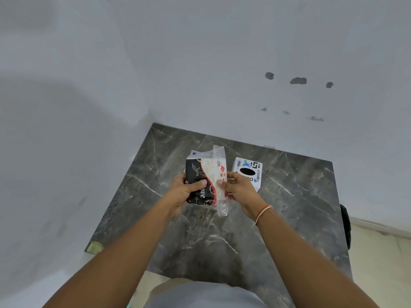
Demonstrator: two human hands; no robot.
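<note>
Left hand: grips the black-printed edge of the tissue pack, thumb laid across the top face, fingers curled underneath.
Tissue pack: held between both hands, off the table. Soft plastic wrap, black and red on the left-hand side, clear with white tissue showing on the right-hand side.
Long axis: runs away from the person, near end below the thumbs, far end with the sealed flap beyond the fingertips, tipped slightly to the right.
Right hand: pinches the clear edge of the pack, thumb on top, fingers behind it. A thread band sits at the wrist.
White box: stands on the table just beyond the right hand, its near corner hidden by the knuckles. A dark oval slot faces up.
Key relation: the box lies to the far right of the pack, so the right hand is the nearer one. Judged next step is opening the pack, then carrying tissue rightward to the slot.
Contact: pack and box look apart, though the gap is narrow.
</note>
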